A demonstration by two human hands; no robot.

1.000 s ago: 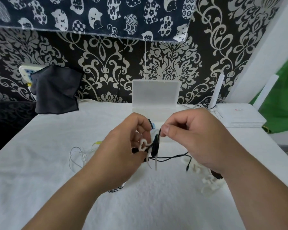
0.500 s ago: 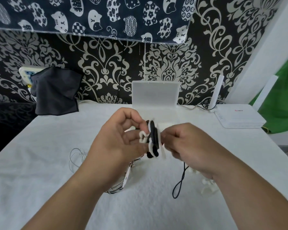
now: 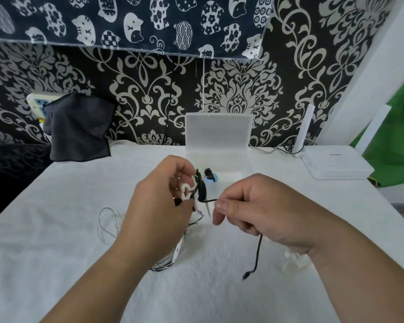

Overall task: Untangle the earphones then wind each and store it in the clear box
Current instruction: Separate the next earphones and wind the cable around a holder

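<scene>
My left hand (image 3: 160,206) grips a white cord winder (image 3: 187,190) with black earphone cable (image 3: 200,188) wrapped round it, held above the table. My right hand (image 3: 254,210) pinches the loose end of that black cable just right of the winder; the tail hangs down under my palm to its plug (image 3: 245,275). The clear box (image 3: 219,145) stands open behind my hands, lid up, with a wound earphone (image 3: 209,176) inside. A white earphone cable (image 3: 107,220) lies loose on the cloth left of my left wrist. More tangled cable (image 3: 166,264) trails under my left hand.
A white router (image 3: 336,165) sits at the back right with its antenna up. A dark cloth (image 3: 77,129) hangs over a power strip at the back left. Spare white winders (image 3: 292,259) lie under my right wrist. The table is covered with white cloth (image 3: 56,252).
My right hand has circled round the winder with the black cable, going from above it to its right side. The hanging tail is shorter than before. My left hand stayed roughly in place.
</scene>
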